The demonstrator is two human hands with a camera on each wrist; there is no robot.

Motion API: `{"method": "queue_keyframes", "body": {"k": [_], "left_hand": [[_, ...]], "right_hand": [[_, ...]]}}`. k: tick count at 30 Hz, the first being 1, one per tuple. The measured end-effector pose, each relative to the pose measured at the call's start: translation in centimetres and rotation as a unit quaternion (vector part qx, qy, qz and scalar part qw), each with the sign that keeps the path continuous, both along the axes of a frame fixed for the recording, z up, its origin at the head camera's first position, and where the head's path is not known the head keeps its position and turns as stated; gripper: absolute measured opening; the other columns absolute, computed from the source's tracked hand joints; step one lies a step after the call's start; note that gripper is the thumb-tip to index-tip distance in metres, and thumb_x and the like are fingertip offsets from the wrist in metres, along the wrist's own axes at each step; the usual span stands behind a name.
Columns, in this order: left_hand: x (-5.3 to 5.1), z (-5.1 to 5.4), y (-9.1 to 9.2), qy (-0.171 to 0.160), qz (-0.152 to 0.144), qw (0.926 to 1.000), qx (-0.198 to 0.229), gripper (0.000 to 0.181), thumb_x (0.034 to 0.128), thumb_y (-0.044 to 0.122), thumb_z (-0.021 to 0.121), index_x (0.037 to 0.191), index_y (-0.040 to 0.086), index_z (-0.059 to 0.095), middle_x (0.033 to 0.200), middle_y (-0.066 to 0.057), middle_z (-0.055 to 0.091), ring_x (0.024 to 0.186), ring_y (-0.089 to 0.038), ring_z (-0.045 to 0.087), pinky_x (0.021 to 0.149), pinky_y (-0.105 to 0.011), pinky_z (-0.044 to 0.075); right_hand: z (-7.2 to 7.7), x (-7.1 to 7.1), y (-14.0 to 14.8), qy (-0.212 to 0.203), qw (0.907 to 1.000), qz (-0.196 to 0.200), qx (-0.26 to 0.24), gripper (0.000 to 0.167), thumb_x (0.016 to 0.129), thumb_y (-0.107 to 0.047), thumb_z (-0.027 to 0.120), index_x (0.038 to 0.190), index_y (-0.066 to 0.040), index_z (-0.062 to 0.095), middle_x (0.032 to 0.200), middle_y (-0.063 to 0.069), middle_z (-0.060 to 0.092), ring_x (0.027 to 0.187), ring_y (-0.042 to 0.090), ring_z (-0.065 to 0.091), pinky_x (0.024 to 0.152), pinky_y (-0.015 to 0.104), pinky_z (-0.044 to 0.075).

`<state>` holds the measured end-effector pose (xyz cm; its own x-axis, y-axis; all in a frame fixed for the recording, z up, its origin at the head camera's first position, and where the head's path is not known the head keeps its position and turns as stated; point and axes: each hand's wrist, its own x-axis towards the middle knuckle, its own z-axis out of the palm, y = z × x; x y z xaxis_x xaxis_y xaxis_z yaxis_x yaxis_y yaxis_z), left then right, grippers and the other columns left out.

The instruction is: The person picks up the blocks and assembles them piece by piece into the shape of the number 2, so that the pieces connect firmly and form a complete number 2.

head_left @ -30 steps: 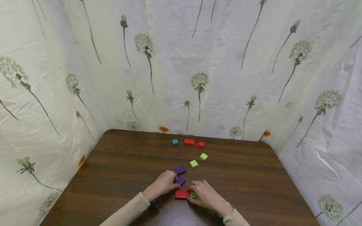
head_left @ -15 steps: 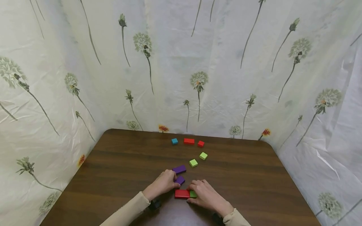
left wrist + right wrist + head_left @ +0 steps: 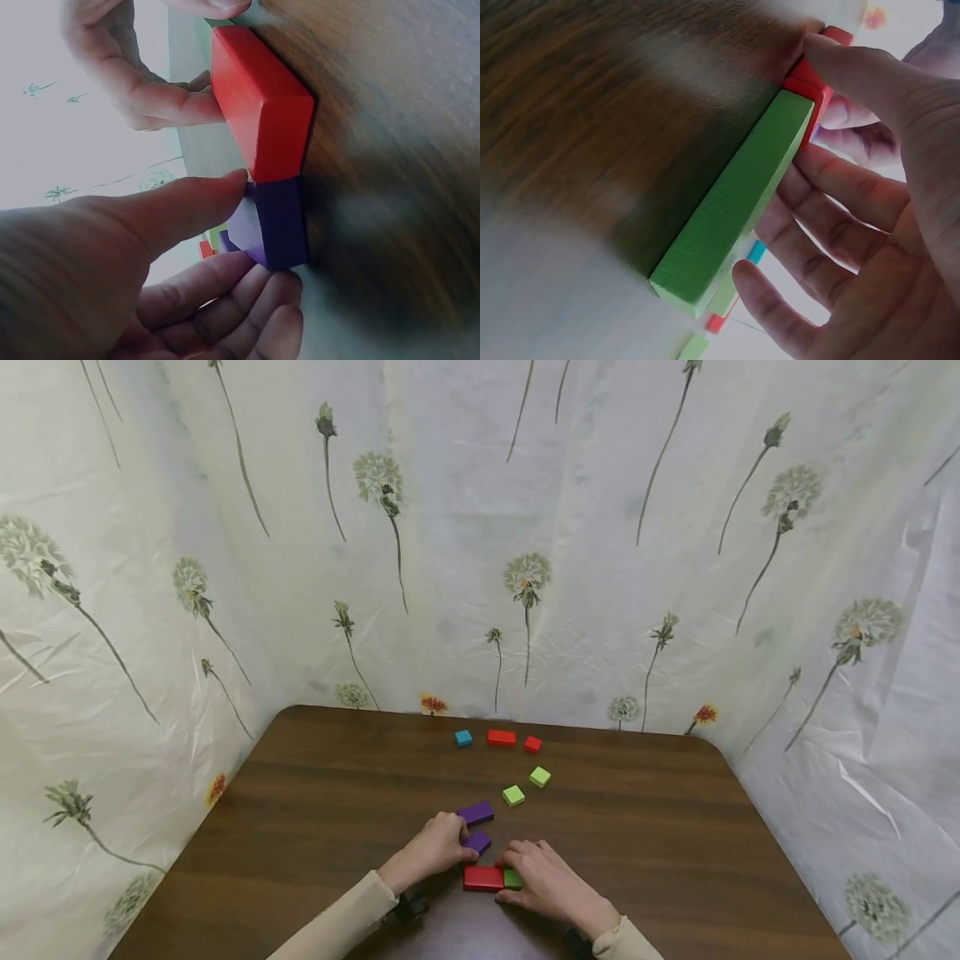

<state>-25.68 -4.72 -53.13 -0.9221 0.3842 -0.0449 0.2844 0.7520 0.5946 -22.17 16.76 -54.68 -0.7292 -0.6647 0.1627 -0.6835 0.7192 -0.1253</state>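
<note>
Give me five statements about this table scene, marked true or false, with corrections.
The left hand pinches a purple rectangular block. True.
A long red rectangular block touches a green rectangular block. True.
Two small lime-green square blocks lie apart on the dark brown wood-grain table. True.
Only red blocks lie near the table's far edge. False: a small blue square block does too.
Visible clothing is black. False: the sleeves are cream.

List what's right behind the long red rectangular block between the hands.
A purple rectangular block, pinched by the left hand; farther back, another purple rectangular block. In the head view, the left hand covers the first one's left part.
</note>
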Motion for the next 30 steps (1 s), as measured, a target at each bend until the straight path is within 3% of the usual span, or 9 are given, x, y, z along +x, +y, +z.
{"method": "queue_keyframes", "body": {"k": [9, 17, 30], "left_hand": [[-0.2, -0.3, -0.2, 0.007, -0.002, 0.9999, 0.01, 0.027, 0.0767, 0.022, 0.081, 0.075, 0.004, 0.061, 0.065, 0.005, 0.05, 0.054, -0.006, 0.042, 0.049, -0.02, 0.034], [0.0, 0.0, -0.2, -0.01, 0.002, 0.9999, 0.012, 0.026, 0.0772, 0.023, 0.081, 0.076, 0.004, 0.062, 0.065, 0.004, 0.052, 0.053, -0.007, 0.044, 0.048, -0.021, 0.035], [0.0, -0.1, -0.2, -0.003, -0.005, 1.0, 0.008, 0.026, 0.0776, 0.022, 0.081, 0.08, 0.002, 0.064, 0.071, 0.001, 0.054, 0.057, -0.008, 0.044, 0.05, -0.02, 0.035]], "right_hand": [[0.5, -0.1, 0.5, -0.012, 0.9993, -0.007, -0.034, 0.039, 0.083, -0.047, 0.071, 0.105, -0.015, 0.065, 0.098, -0.005, 0.063, 0.09, 0.009, 0.058, 0.076, 0.034, 0.047], [2.2, -0.7, 1.7, -0.077, 0.9942, -0.018, -0.073, 0.043, 0.09, -0.043, 0.066, 0.119, -0.013, 0.061, 0.104, -0.002, 0.065, 0.094, 0.014, 0.061, 0.079, 0.035, 0.05], [4.5, -3.3, 4.2, -0.098, 0.9892, -0.055, -0.094, 0.049, 0.088, -0.036, 0.07, 0.131, -0.019, 0.055, 0.11, 0.001, 0.066, 0.101, 0.014, 0.061, 0.084, 0.037, 0.05]]}}
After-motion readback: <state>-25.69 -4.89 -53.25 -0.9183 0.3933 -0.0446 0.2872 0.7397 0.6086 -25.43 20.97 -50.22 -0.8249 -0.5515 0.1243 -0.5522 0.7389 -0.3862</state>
